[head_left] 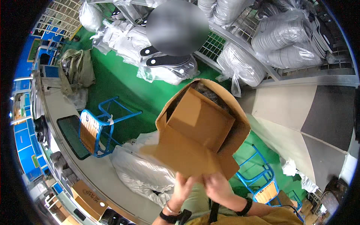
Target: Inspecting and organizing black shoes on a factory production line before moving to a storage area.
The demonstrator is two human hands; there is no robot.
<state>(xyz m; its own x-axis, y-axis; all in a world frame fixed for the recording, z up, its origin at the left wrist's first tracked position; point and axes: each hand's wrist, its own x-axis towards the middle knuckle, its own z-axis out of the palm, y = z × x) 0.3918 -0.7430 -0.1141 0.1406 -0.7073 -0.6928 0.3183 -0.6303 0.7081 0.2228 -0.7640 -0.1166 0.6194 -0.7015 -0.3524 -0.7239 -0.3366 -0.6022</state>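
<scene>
In front of me is a small brown cardboard box (200,118), its inside showing and its lid flap (183,153) spread toward me. It sits over the mouth of a larger cardboard carton (240,120), which has dark contents partly in sight behind it. At the flap's near edge my left hand (183,190) is closed with the thumb up against the cardboard. Just beside it, my right hand (218,188) is closed on the same edge. Both hands and the flap's left corner are slightly smeared by motion.
Blue-framed stools (99,127) (262,178) stand to the left and right on the green floor. Clear bags of soles (150,161) lie at left, with more bagged stacks (242,63) on racks at the back. A long grey bench (97,180) curves along the left.
</scene>
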